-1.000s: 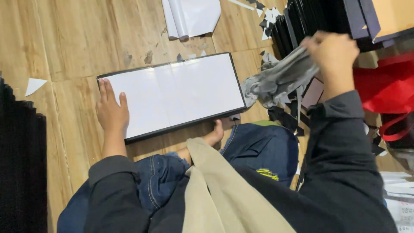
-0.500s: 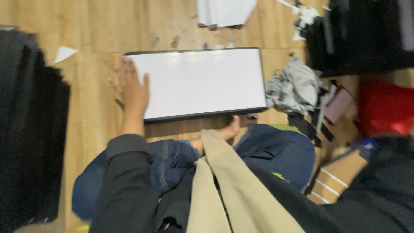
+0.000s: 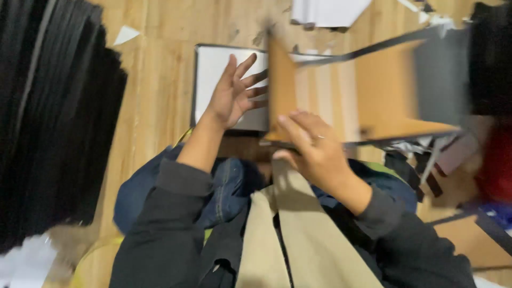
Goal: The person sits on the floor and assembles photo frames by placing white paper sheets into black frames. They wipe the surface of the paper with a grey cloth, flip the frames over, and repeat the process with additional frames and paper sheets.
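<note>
- Brown board (image 3: 373,96), blurred by motion, sits in front of us above our lap, its near edge resting against our right hand (image 3: 314,152); it looks like the backing of a frame, with a dark strip along its top and a grey part at its far right.
- Our right hand grips the board's near left corner, fingers (image 3: 296,133) curled up over the edge; a ring shows on one of them.
- Our left hand (image 3: 234,93) is spread wide, fingers apart, holding nothing; it hovers at or on the white panel (image 3: 213,74), and we cannot tell whether the palm presses on it.
- That white panel has a dark rim and lies flat on the wooden floor (image 3: 154,96), partly covered by the brown board.
- We see a stack of black strips (image 3: 53,117) filling the left side of the floor.
- White sheets (image 3: 328,10) lie at the top edge, and a small white scrap (image 3: 125,34) lies on the floor near the black stack.
- Below the hands are our dark sleeves, blue jeans (image 3: 224,186) and a tan apron (image 3: 298,234).
- Red and black shapes at the far right are too blurred to tell.
</note>
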